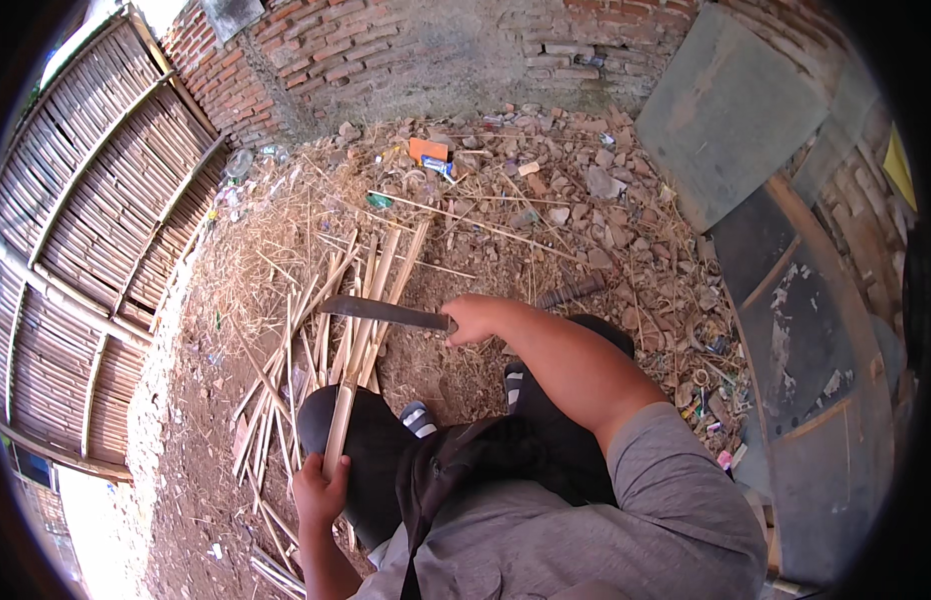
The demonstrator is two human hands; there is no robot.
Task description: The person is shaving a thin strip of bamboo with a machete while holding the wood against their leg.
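My right hand is closed round the handle of a machete. Its dark blade points left and crosses over a split bamboo strip; whether the two touch I cannot tell. The near end of that strip is gripped in my left hand, beside my left knee, and the strip slants away from me toward the ground. Under and beside it, many pale bamboo strips lie in a loose pile on the dirt.
A brick wall stands at the back, with rubble and litter before it. Left is a bamboo-slat panel; right, grey boards lean. A dark ridged piece lies beyond my right forearm. My sandalled feet are below me.
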